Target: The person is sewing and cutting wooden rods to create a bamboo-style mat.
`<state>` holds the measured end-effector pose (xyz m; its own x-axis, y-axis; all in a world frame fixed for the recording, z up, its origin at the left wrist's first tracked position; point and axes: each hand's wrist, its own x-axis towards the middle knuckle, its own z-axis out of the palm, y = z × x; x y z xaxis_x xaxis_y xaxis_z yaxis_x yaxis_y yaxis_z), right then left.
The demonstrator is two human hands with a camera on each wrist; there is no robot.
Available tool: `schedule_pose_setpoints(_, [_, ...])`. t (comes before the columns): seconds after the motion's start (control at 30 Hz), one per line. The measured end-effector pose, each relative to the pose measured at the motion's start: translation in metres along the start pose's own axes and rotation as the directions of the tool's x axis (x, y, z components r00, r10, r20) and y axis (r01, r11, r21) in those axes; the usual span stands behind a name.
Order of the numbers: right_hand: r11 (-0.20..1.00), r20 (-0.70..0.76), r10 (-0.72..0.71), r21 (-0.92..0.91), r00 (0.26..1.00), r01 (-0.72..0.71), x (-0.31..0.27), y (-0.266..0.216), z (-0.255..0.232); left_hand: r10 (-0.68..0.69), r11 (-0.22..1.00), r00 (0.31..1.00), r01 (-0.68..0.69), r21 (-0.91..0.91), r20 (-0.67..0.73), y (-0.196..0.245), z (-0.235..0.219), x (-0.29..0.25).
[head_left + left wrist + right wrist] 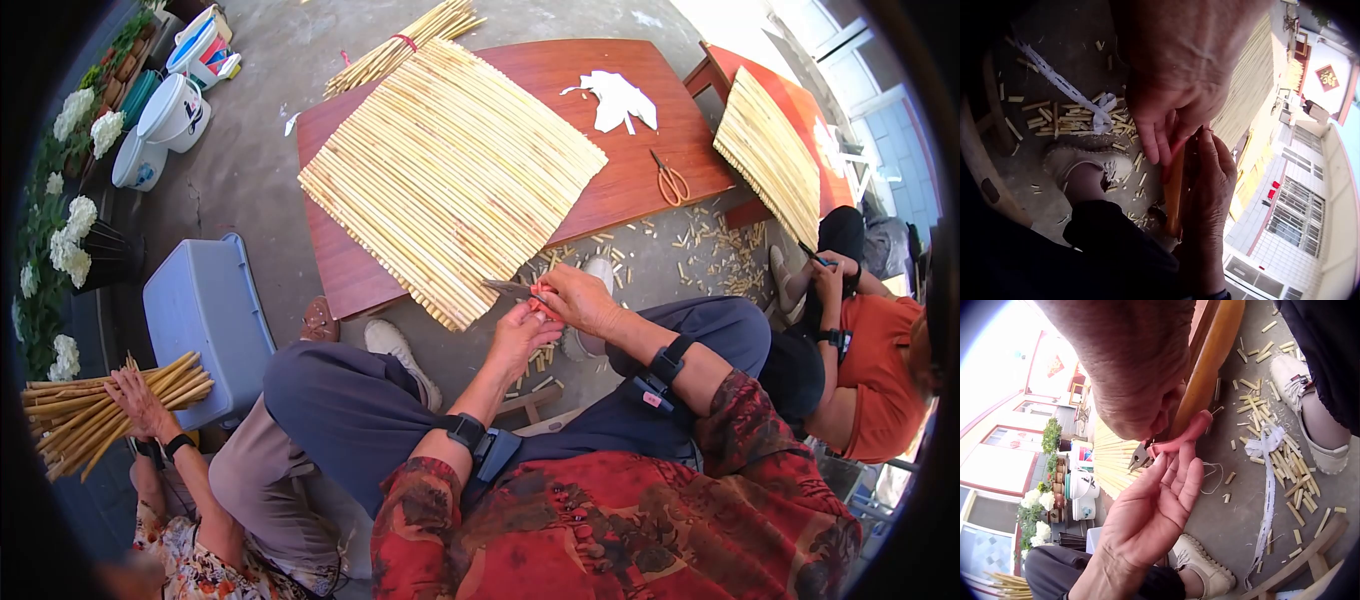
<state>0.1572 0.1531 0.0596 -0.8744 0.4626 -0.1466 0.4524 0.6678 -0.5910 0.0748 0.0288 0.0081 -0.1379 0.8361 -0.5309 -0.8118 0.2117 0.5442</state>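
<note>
Keeping the jaws square to the reed ends and the mat unstrained would suit the pliers (1190, 433) best. The right hand (585, 300) grips them; the left hand (518, 340), fingers loosely extended, touches the red handle. The reed mat (450, 170) lies on the worktop (690, 155), one corner overhanging. Counted: two mats, one pair of pliers, one pair of scissors (663, 173), two reed bundles (180, 387); the scattered offcuts (1285, 459) defy counting.

A reddish-brown wooden table (620, 190) bears a four-sided mat of pale yellow sticks (455, 180).
The mat's near corner overhangs the edge; beside it lie an irregular white sheet (620, 100) and orange-handled scissors (673, 186).
</note>
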Motion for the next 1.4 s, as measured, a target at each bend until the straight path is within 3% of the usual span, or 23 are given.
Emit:
schedule_pose_setpoints(0.87, [1.0,-0.012,-0.019,0.009,1.0,0.019,0.011,0.005,0.011,0.009,1.0,1.0,-0.008,0.013,-0.029,0.004,-0.009,0.007])
schedule_pose_setpoints(0.97, [0.999,0.038,-0.02,-0.042,0.999,0.022,0.013,0.006,0.011,0.015,1.0,0.999,-0.015,-0.017,-0.031,0.003,-0.01,0.011])
schedule_pose_setpoints(1.03, [0.962,0.094,-0.084,-0.252,0.992,0.105,0.01,-0.003,0.007,0.043,0.998,0.999,-0.044,-0.038,-0.031,0.001,-0.012,0.014])
schedule_pose_setpoints(1.17, [0.925,0.148,-0.119,-0.344,0.982,0.164,0.007,-0.007,0.005,0.033,0.999,0.998,-0.033,0.004,-0.058,0.0,-0.016,0.015])
schedule_pose_setpoints(1.27, [0.893,0.084,-0.141,-0.42,0.986,0.163,0.007,-0.007,0.01,0.01,0.998,0.999,-0.007,0.062,-0.045,-0.002,-0.018,0.015])
schedule_pose_setpoints(1.33, [0.876,0.057,-0.162,-0.451,0.985,0.17,0.01,-0.013,0.006,0.079,0.984,0.991,-0.059,0.169,-0.11,0.001,-0.015,0.011])
schedule_pose_setpoints(1.4, [0.879,0.004,-0.187,-0.446,0.982,0.169,0.013,-0.007,0.016,0.065,0.991,0.992,-0.052,0.12,-0.105,0.0,-0.017,0.011])
